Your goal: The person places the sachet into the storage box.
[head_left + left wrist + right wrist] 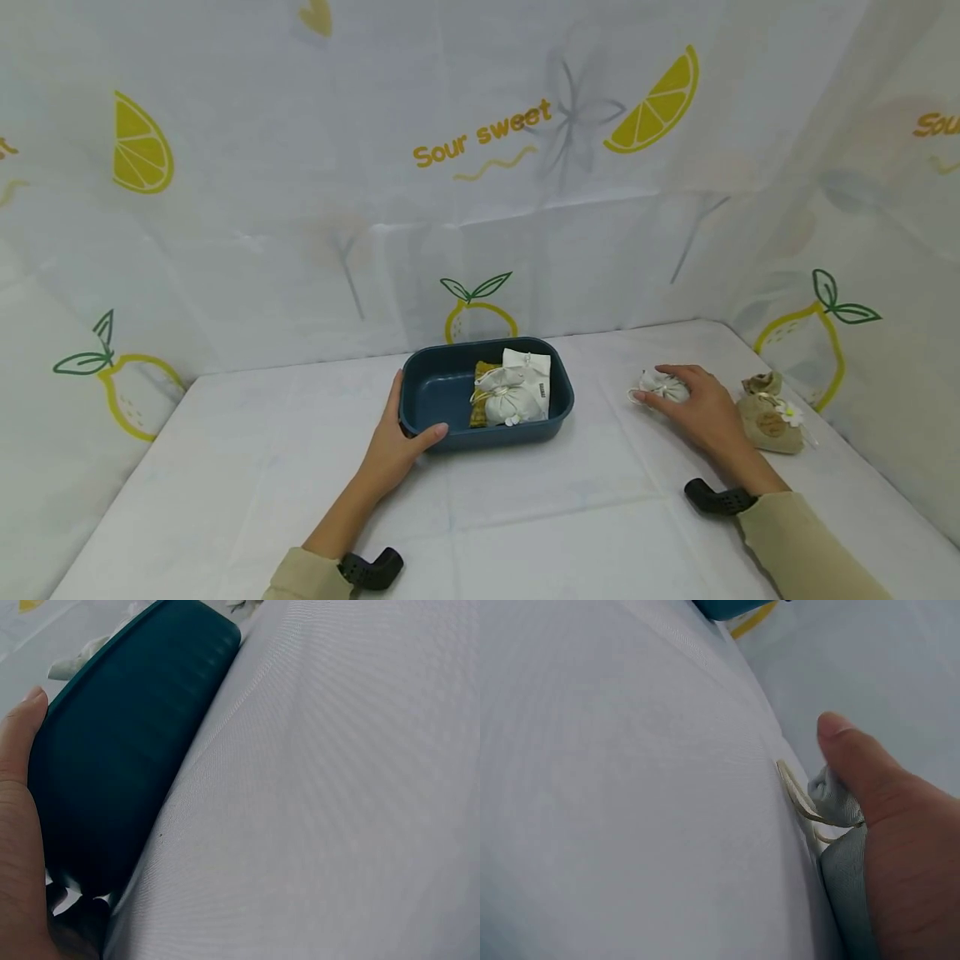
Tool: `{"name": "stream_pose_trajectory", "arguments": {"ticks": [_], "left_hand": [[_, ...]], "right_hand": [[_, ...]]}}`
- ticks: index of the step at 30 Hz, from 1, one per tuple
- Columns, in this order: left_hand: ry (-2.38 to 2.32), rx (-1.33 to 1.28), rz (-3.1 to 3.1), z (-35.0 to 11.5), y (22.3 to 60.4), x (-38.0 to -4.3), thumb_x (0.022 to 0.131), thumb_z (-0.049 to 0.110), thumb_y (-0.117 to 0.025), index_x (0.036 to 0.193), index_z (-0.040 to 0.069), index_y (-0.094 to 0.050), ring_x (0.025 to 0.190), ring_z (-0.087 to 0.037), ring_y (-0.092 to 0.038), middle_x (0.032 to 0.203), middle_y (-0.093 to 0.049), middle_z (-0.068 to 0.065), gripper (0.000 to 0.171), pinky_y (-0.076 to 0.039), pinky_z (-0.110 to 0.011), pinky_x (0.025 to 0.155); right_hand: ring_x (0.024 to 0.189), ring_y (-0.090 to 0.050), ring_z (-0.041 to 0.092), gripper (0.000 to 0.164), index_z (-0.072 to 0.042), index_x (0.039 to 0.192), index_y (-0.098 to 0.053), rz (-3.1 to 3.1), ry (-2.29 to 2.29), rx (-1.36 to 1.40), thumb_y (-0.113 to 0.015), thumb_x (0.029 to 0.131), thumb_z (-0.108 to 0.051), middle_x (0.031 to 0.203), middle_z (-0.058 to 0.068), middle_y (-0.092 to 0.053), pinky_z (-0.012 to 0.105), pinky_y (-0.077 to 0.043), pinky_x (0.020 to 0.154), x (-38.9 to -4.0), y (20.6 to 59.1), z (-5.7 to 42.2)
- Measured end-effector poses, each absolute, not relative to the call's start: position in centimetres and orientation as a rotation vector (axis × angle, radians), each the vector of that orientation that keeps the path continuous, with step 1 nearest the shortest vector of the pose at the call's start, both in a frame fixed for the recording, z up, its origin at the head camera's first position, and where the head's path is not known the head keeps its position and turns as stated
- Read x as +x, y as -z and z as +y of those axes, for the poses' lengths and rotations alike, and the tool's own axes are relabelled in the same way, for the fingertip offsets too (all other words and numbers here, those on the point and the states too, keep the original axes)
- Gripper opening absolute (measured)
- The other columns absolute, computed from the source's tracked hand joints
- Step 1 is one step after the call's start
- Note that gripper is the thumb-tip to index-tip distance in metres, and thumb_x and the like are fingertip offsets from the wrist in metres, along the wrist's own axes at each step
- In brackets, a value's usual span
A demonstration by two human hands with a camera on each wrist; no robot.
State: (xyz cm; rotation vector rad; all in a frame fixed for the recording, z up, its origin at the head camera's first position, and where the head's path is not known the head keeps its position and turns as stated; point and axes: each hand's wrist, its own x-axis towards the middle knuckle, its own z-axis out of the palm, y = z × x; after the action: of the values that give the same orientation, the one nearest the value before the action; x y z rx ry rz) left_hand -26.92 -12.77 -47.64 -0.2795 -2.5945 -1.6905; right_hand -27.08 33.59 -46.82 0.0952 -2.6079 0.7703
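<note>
A dark blue plastic basin stands on the table. My left hand grips its left end, thumb at the front rim and fingers along the side; the left wrist view shows the thumb against the basin's wall. Inside, toward the right, lie a white drawstring pouch, a mustard-yellow piece and a flat white packet with small dark print. To the right, my right hand holds another whitish drawstring pouch between thumb and fingers. Its cord loop sticks out past the thumb.
A tan burlap pouch with a white flower sits just right of my right hand. White cloth with lemon prints hangs behind and along the sides. A white cloth covers the table. Each wrist wears a black band.
</note>
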Motion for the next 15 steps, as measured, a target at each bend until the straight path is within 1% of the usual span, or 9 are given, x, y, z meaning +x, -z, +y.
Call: {"name": "stream_pose_trajectory", "arguments": {"ticks": [3, 7, 10, 15], "left_hand": [[1.687, -0.281, -2.597, -12.68, 47.63, -26.97, 0.085, 0.045, -0.078, 0.165, 0.025, -0.001, 0.158, -0.035, -0.014, 0.172, -0.009, -0.005, 0.112, -0.022, -0.065, 0.122], [1.682, -0.264, -2.606, -12.65, 47.55, -26.89, 0.085, 0.045, -0.077, 0.165, 0.027, -0.001, 0.158, -0.035, -0.015, 0.172, -0.010, -0.005, 0.111, -0.022, -0.065, 0.122], [1.679, -0.248, -2.611, -12.68, 47.46, -26.79, 0.086, 0.044, -0.077, 0.164, 0.028, -0.001, 0.158, -0.036, -0.015, 0.172, -0.010, -0.006, 0.111, -0.023, -0.065, 0.122], [1.689, -0.250, -2.609, -12.63, 47.51, -26.84, 0.086, 0.044, -0.077, 0.164, 0.028, -0.002, 0.158, -0.036, -0.016, 0.172, -0.011, -0.005, 0.111, -0.023, -0.065, 0.121]], "right_hand": [[0.115, -0.058, 0.048, 0.057, -0.006, 0.123, -0.069, -2.619, -0.731, 0.089, -0.081, 0.083, -0.046, 0.123, 0.024, -0.065, 0.063, -0.044, 0.091, -27.12, 46.98, 33.69], [0.108, -0.061, 0.047, 0.044, -0.006, 0.113, -0.072, -2.596, -0.719, 0.078, -0.083, 0.082, -0.035, 0.117, 0.024, -0.066, 0.061, -0.047, 0.085, -27.24, 47.13, 33.67], [0.104, -0.064, 0.045, 0.037, -0.004, 0.109, -0.073, -2.552, -0.735, 0.061, -0.084, 0.080, -0.025, 0.114, 0.024, -0.067, 0.055, -0.049, 0.081, -27.34, 47.21, 33.58], [0.100, -0.066, 0.043, 0.035, -0.002, 0.106, -0.072, -2.496, -0.764, 0.035, -0.084, 0.078, -0.018, 0.111, 0.023, -0.068, 0.046, -0.049, 0.078, -27.09, 47.23, 33.45]]}}
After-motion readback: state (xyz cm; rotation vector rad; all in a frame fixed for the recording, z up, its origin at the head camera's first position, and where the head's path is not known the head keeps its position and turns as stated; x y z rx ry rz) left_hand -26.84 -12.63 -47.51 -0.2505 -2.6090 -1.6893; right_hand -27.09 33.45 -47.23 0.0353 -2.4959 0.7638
